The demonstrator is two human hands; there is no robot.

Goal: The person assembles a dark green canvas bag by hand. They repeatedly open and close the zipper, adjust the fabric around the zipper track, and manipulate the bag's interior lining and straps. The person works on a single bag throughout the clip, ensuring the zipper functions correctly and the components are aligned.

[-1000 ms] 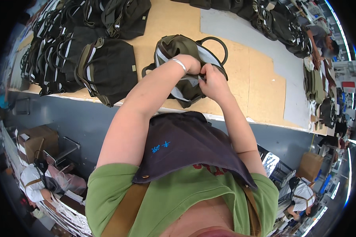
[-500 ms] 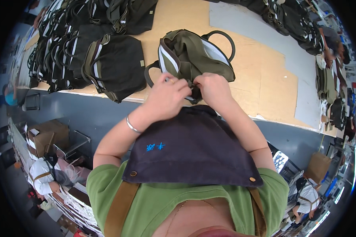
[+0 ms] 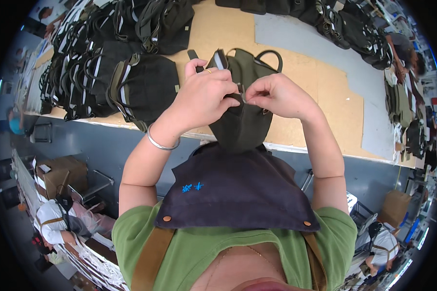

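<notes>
The dark olive fabric bag [image 3: 240, 128] is sitting on the tan-topped desk [image 3: 315, 92], its lower end reaching the near edge in front of the dark purple apron [image 3: 238, 194]. Just changed: half a second ago the olive inside was spreading wide open beyond the hands; now the smooth outer body is facing the wearer and the hands are working higher up, at the opening edge. Probably the handling is shifting from the inside to the edge.

Left hand [image 3: 209, 94] is closing thumb against fingers on the edge, forefinger lifting away. Right hand [image 3: 279, 94] is pinching thumb to forefinger just beside it, apparently on the same edge; the exact bit is too small to tell. A black looped handle [image 3: 280, 59] is standing beyond the right hand.

Farther left, a black flat-sided bag [image 3: 155, 77] is lying near a heap of black handled bags [image 3: 75, 80].
</notes>
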